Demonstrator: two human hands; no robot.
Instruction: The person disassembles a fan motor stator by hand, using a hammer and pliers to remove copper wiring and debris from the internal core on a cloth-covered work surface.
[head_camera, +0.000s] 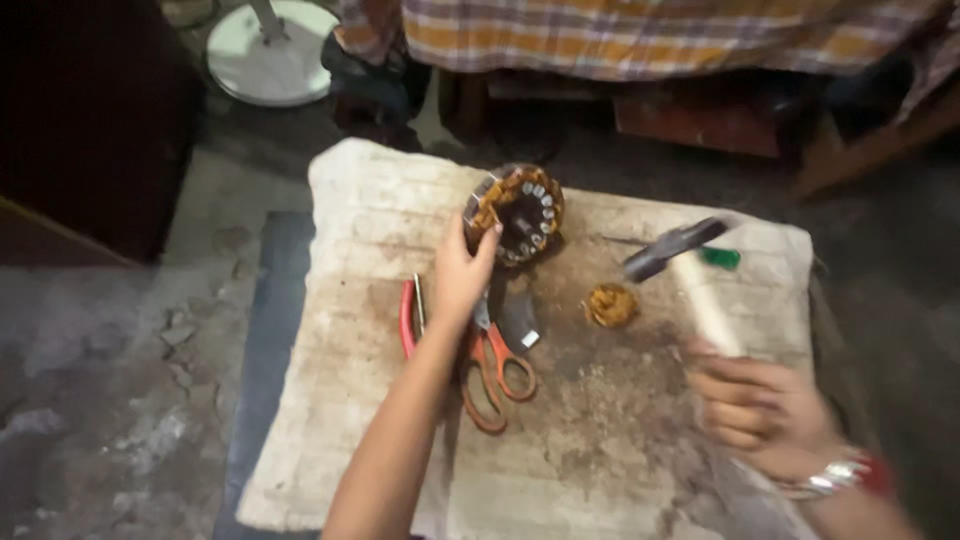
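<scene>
My left hand (458, 280) grips a round motor stator (517, 212) with copper windings, holding it tilted on edge on a worn wooden board (340, 400). My right hand (765, 415), with a bracelet on the wrist, is closed around the pale wooden handle of a hammer (690, 270). The hammer's dark head is raised to the right of the stator, blurred by motion. A clump of copper wire (611, 305) lies on the board between the stator and the hammer.
Orange-handled scissors (495, 375) and red-handled pliers (408, 318) lie on the board under my left forearm, beside a small metal blade (520, 320). A green object (720, 257) sits at the board's right edge. A white fan base (268, 50) and a plaid-covered bed (650, 35) lie beyond.
</scene>
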